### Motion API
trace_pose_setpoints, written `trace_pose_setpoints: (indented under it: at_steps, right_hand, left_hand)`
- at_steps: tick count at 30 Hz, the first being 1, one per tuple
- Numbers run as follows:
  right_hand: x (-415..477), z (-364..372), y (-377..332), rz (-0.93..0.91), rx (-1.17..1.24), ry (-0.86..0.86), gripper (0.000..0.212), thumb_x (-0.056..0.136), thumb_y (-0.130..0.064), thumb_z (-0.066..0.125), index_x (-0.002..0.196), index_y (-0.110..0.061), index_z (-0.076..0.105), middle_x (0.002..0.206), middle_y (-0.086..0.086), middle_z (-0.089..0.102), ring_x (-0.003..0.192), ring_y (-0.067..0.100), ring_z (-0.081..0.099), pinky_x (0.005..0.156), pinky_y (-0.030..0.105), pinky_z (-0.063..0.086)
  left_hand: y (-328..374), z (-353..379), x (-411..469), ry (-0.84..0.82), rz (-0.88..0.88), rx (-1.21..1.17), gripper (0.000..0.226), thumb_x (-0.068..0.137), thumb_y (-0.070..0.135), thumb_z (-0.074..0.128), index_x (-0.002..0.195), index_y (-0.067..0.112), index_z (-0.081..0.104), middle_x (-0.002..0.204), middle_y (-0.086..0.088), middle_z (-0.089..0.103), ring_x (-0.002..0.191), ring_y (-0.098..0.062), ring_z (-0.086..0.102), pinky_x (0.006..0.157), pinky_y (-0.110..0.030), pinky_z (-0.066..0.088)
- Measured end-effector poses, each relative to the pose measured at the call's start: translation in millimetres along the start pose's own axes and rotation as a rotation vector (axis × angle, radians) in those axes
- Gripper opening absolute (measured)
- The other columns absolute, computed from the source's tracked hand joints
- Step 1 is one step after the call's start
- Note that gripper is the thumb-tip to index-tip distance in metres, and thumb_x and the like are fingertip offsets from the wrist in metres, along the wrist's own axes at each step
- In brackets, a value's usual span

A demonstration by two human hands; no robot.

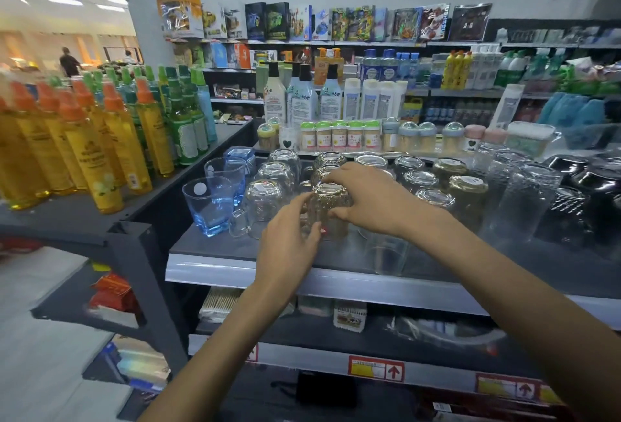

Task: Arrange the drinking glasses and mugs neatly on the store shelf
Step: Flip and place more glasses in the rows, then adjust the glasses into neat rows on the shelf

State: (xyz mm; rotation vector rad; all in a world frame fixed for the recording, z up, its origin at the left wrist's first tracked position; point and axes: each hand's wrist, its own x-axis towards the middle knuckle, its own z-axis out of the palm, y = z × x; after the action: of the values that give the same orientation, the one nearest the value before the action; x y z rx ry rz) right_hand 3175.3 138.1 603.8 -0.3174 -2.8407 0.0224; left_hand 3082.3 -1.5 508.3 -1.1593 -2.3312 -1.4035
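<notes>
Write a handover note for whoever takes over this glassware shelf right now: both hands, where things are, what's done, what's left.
Left hand: grips the lower side of the textured amber glass, which stands upside down at the front of its column.
Right hand: holds the same glass from above.
Shelf: blue glasses upright in a column at left, clear mugs upside down beside them, more upturned glasses in rows to the right.
Done: most columns look lined up.
Left: set this glass in line. What looks like a lone clear glass near the front edge probably needs a row.
</notes>
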Motion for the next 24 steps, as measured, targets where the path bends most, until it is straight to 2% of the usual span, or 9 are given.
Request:
trace_pose_setpoints:
  at_steps: [4,9,14,17,22,24]
  right_hand:
    - [-15,-6,-10,-0.086,0.088,0.108,0.053,0.092,-0.039,0.072,0.141,-0.027,0.056,0.138,-0.003,0.058,0.128,0.018,0.054,0.107,0.037,0.044]
    - [0,1,-23,-0.100,0.156,0.153,0.048,0.089,-0.037,0.074,0.135,-0.029,0.061,0.130,-0.003,0.065,0.121,0.019,0.059,0.102,0.043,0.049]
    - [51,-1,-37,-0.051,0.171,0.100,0.044,0.088,-0.032,0.077,0.130,-0.025,0.066,0.120,-0.002,0.071,0.110,0.018,0.066,0.095,0.032,0.051]
    - [88,-5,-45,0.002,0.104,0.010,0.043,0.091,-0.032,0.075,0.132,-0.021,0.065,0.121,0.004,0.071,0.110,0.020,0.065,0.096,0.033,0.051]
    - [133,4,-52,0.128,0.161,-0.103,0.044,0.096,-0.036,0.071,0.134,-0.016,0.064,0.123,0.009,0.070,0.101,0.019,0.065,0.085,0.027,0.047]
    - [145,11,-56,0.168,0.147,-0.123,0.047,0.095,-0.042,0.070,0.135,-0.018,0.064,0.126,0.009,0.069,0.106,0.021,0.066,0.089,0.029,0.049]
  left_hand:
    - [2,-33,-25,0.032,0.117,0.103,0.041,0.096,0.025,0.067,0.135,0.032,0.059,0.121,0.014,0.064,0.106,-0.007,0.063,0.090,-0.037,0.056]
    - [-17,-70,-40,0.132,0.174,0.375,0.037,0.094,0.027,0.066,0.131,0.026,0.063,0.123,0.008,0.065,0.108,-0.015,0.062,0.088,-0.035,0.053]
    - [-35,-71,-5,0.110,0.203,0.551,0.055,0.089,0.040,0.073,0.138,0.022,0.056,0.130,-0.006,0.061,0.116,-0.028,0.060,0.092,-0.043,0.052]
    - [-46,-61,19,0.059,0.246,0.590,0.066,0.086,0.045,0.073,0.145,0.022,0.052,0.140,-0.015,0.055,0.125,-0.036,0.054,0.099,-0.047,0.049]
    - [-68,-53,30,0.091,0.361,0.579,0.063,0.085,0.036,0.074,0.142,0.015,0.057,0.139,-0.018,0.056,0.123,-0.038,0.054,0.096,-0.047,0.050]
    - [-77,-53,31,0.101,0.388,0.550,0.061,0.086,0.033,0.072,0.143,0.015,0.057,0.140,-0.017,0.056,0.125,-0.038,0.054,0.097,-0.047,0.052]
